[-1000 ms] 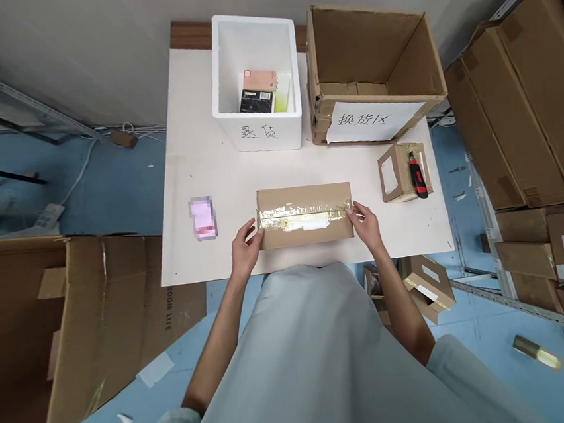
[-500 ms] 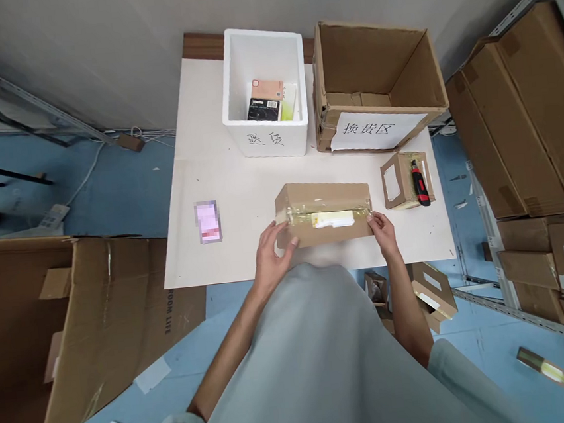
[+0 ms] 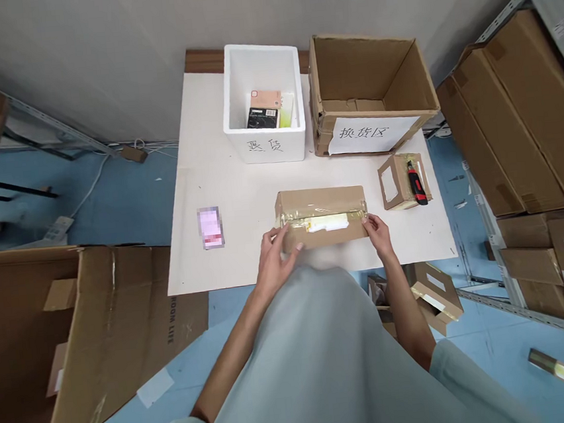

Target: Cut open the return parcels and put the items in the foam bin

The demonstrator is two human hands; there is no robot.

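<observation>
A long brown cardboard box [image 3: 321, 202], with clear tape and a white and yellow label along its side, is at the front middle of the white table [image 3: 247, 265]. My left hand [image 3: 276, 255] grips its left end, thumb in front and fingers at the corner. At the right end, my right hand [image 3: 378, 234] pinches the box's edge. A small taped box [image 3: 395, 184] sits to the right with a red and black cutter [image 3: 416, 185] on top. To the left lies a phone-like item [image 3: 210, 228] with a blurred surface.
Behind are a white foam bin [image 3: 276, 147] holding small packages and a large open carton [image 3: 324, 127] with a handwritten sign. A big open carton [image 3: 136, 305] is at the left; shelves with boxes [image 3: 527, 115] stand at the right.
The view has shifted slightly. Both hands still hold the long box, which has turned slightly; the left hand's thumb and fingers look a little further spread.
</observation>
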